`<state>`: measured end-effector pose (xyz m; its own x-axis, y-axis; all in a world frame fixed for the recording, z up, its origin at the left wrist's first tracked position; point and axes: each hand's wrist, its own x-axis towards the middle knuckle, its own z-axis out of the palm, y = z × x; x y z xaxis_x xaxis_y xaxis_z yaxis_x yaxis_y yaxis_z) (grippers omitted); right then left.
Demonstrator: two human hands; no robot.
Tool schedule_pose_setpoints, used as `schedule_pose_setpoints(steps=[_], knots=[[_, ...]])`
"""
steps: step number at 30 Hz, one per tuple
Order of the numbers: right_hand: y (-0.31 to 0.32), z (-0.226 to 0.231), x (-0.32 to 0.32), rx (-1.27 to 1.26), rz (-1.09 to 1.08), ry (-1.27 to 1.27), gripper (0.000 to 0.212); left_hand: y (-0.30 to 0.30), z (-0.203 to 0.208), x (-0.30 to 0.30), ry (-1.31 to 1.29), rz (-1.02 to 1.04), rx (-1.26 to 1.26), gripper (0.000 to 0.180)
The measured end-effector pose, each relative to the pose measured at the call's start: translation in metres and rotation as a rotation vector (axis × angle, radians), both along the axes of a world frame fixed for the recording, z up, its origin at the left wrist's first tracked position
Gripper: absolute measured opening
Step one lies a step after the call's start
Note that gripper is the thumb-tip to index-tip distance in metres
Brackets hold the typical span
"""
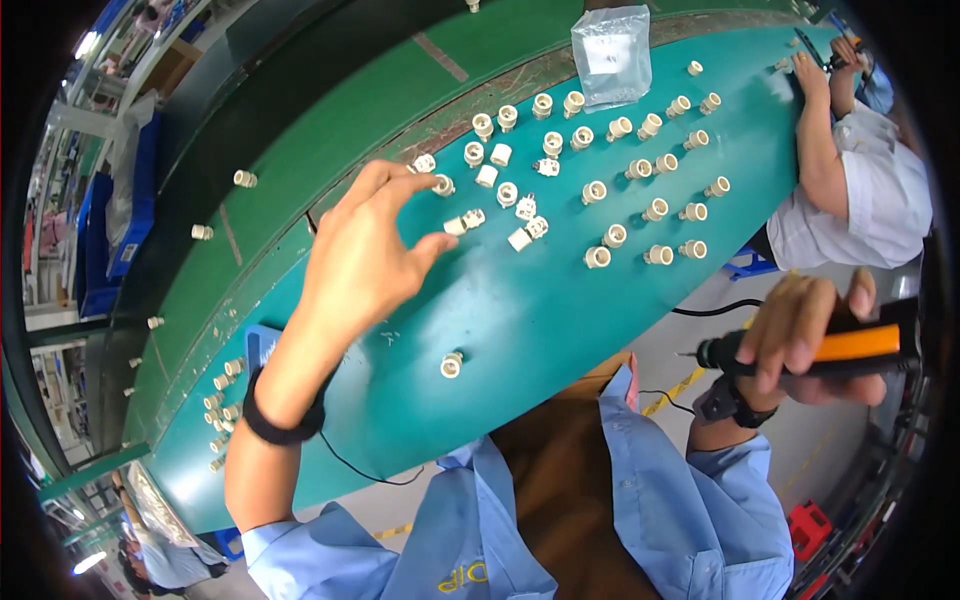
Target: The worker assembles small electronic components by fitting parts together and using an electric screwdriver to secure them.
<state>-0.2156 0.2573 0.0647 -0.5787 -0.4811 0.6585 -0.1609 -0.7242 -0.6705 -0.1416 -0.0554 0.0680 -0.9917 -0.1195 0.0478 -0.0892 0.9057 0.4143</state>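
So from where I'm standing, this person's left hand (pixel 365 250) is left of centre in the frame, thumb and fingers spread wide, fingertips right by a small round cream-white plastic socket (pixel 444 186); can't tell if they're actually touching it. Over at the right edge, the right hand (pixel 800 330) is wrapped around a black-and-orange handheld power screwdriver (pixel 860 345), its tip pointing left. A bunch of matching cream-white sockets (pixel 655 210) stands on the glossy green tabletop (pixel 540 310), right of upper centre, with some cream-white pieces lying on their sides (pixel 520 238) nearer the middle. One lone upright socket (pixel 452 366) sits below centre. Top of the frame: a clear plastic bag with a white label (pixel 612 60). Somebody in a white shirt (pixel 850 190) is working upper right.
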Motion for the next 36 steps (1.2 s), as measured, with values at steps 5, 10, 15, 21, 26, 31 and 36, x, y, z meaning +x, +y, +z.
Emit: schedule_pose_setpoints(steps=[5,10,15,21,26,31,36], knots=[[-0.033,-0.003,0.011,0.007,0.041,-0.06,0.065,0.042,0.016,0.097,0.029,-0.045,0.347,0.034],[-0.082,-0.002,0.017,-0.035,0.197,0.025,0.073,0.113,-0.063,0.141,0.272,0.26,0.798,0.035],[-0.096,-0.008,0.026,-0.019,0.283,0.089,0.069,0.133,-0.093,0.127,0.459,0.408,0.787,0.036],[-0.096,-0.007,0.039,-0.021,0.329,0.052,0.063,0.13,-0.102,0.121,0.472,0.33,0.691,0.037],[-0.095,-0.006,0.041,-0.009,0.316,0.043,0.062,0.131,-0.108,0.116,0.513,0.311,0.653,0.032],[-0.098,-0.007,0.038,0.002,0.346,0.038,0.062,0.129,-0.111,0.113,0.531,0.309,0.657,0.021],[-0.098,-0.007,0.035,-0.005,0.386,0.056,0.064,0.129,-0.114,0.113,0.564,0.312,0.758,0.017]])
